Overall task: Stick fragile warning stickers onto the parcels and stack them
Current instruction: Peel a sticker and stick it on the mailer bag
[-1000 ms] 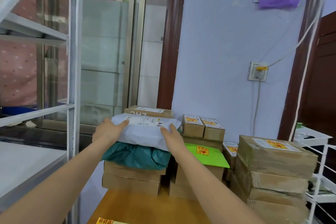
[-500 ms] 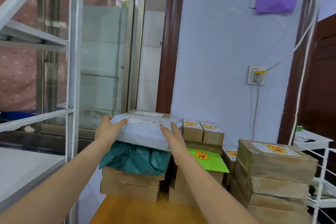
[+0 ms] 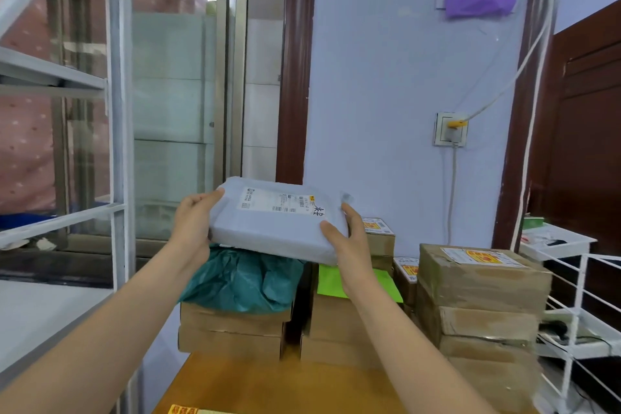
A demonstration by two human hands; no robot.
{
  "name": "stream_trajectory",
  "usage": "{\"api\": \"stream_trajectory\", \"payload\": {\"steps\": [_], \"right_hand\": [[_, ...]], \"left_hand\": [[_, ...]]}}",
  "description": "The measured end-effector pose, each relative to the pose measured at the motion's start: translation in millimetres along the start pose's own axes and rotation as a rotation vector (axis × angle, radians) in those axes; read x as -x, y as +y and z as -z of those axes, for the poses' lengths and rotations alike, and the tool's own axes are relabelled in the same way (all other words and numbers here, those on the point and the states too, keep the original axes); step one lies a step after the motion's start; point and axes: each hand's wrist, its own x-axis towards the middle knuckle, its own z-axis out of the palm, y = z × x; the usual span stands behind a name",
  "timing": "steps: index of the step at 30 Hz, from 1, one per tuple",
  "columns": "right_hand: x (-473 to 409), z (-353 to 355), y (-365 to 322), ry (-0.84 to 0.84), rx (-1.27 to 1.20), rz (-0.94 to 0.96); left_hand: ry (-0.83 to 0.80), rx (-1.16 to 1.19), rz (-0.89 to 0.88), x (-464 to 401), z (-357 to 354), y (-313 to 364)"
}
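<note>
A flat grey poly-bag parcel point(image 3: 279, 228) with a white shipping label is lifted just above a teal bag parcel point(image 3: 242, 282) that lies on stacked cardboard boxes point(image 3: 232, 329). My left hand point(image 3: 195, 225) grips its left edge and my right hand point(image 3: 346, 242) grips its right near corner, thumb on top. A green parcel point(image 3: 327, 279) lies on a second stack, partly hidden by my right arm. Sticker sheets point(image 3: 183, 409) show at the table's front edge.
A tall stack of taped cardboard boxes point(image 3: 480, 306) with yellow fragile stickers stands at the right, smaller stickered boxes point(image 3: 379, 235) behind my right hand. A white metal shelf frame point(image 3: 117, 144) rises at left, a white wire rack point(image 3: 578, 312) at right. The wooden table point(image 3: 268, 386) lies below.
Both hands have raised the grey parcel off the teal bag and tilted its near edge down; it was resting there a second ago.
</note>
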Motion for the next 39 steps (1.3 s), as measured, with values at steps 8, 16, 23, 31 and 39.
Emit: {"api": "stream_trajectory", "payload": {"steps": [8,16,23,31,39], "right_hand": [[31,70,9,-0.019,-0.03,-0.045],[72,129,17,-0.021,-0.072,-0.076],[116,169,30,-0.067,-0.04,-0.152],[166,197,70,0.027,0.042,-0.265],[200,220,117,0.009,0.13,-0.405]], "left_hand": [[-0.266,-0.107,0.28,38,-22,-15],[-0.422,-0.174,0.234,92,-45,-59],[-0.464,-0.047,0.289,142,-49,-101],[-0.443,-0.129,0.347,188,-30,-160],[-0.345,-0.207,0.415,225,-3,-231]]}}
